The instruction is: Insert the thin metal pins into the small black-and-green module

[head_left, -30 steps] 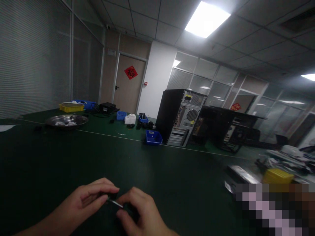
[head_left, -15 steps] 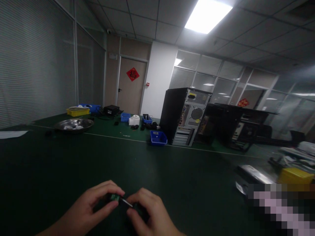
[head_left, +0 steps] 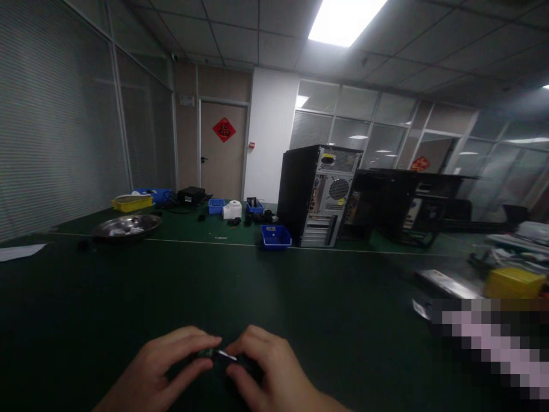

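Note:
At the bottom centre, my left hand (head_left: 171,363) pinches a small green circuit board (head_left: 206,353) between thumb and fingertips. A thin pale metal strip (head_left: 226,356) reaches from the board toward my right hand (head_left: 272,366), whose thumb and index finger close around its other end. What else lies inside my right hand is dark and hard to make out. Both hands are just above the dark green table (head_left: 141,297), with their fingertips close together.
A blue tray (head_left: 275,237) stands before a black computer tower (head_left: 300,194). A metal bowl (head_left: 127,228) and a yellow basket (head_left: 132,203) are at the left. At the right are a yellow box (head_left: 512,283) and a metal-topped object (head_left: 448,284).
The view has shifted and levelled a little. Both hands appear slightly further right, and the green board now shows more edge-on, with the strip still between the hands.

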Available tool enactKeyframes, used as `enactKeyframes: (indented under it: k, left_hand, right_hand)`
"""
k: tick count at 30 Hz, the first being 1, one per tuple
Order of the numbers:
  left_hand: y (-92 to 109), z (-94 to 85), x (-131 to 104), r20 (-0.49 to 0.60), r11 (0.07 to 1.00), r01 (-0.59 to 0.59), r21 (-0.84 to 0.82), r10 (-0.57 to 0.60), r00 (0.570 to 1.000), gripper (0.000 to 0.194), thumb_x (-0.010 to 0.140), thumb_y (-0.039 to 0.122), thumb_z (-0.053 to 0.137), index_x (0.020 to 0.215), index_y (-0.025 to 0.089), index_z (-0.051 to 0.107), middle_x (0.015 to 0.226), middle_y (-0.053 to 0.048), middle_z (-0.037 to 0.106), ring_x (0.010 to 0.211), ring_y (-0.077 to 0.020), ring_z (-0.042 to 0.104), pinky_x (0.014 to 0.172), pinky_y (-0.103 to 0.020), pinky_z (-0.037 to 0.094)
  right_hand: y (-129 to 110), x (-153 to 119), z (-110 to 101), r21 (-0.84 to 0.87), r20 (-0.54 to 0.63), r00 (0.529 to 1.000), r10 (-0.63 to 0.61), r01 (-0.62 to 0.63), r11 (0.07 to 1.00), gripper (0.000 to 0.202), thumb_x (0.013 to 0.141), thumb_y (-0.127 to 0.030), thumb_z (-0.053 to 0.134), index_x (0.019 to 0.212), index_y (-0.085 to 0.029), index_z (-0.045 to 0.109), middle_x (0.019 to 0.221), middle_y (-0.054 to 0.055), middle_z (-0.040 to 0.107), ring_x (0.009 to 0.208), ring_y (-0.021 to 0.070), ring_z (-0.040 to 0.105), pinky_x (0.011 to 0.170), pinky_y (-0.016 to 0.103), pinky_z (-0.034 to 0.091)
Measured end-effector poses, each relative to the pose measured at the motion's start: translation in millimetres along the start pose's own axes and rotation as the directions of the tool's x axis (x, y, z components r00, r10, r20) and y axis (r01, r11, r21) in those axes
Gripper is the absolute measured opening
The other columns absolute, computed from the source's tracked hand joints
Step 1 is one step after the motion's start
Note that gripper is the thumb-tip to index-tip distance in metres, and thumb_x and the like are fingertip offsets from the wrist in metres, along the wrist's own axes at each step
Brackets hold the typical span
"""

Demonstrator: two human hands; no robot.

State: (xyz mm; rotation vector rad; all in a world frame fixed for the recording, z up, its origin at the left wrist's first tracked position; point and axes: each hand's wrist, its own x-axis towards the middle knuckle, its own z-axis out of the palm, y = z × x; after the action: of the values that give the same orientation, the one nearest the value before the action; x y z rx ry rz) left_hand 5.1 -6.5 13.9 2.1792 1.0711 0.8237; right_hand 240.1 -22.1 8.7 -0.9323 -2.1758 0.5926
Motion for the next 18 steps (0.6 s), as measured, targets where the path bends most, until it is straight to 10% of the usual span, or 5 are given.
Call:
enactKeyframes:
  k: [18]
  left_hand:
    - [-21, 8.4, 1, -0.029, 0.905, 0.189, -0.382, -0.216, 0.976, 0.021, 0.077, 0.044, 0.074, 0.093, 0.034, 0.082, 0.093, -0.001, 0.08, 0.093, -0.0294, 0.072, 0.08, -0.034, 0.06]
  right_hand:
    - [-2, -3, -3, 0.05, -0.026, 0.998, -0.058, 0.059, 0.997, 0.019, 0.089, -0.023, 0.062, 0.105, -0.015, 0.069, 0.091, 0.006, 0.069, 0.079, 0.0166, 0.064, 0.069, 0.023, 0.048]
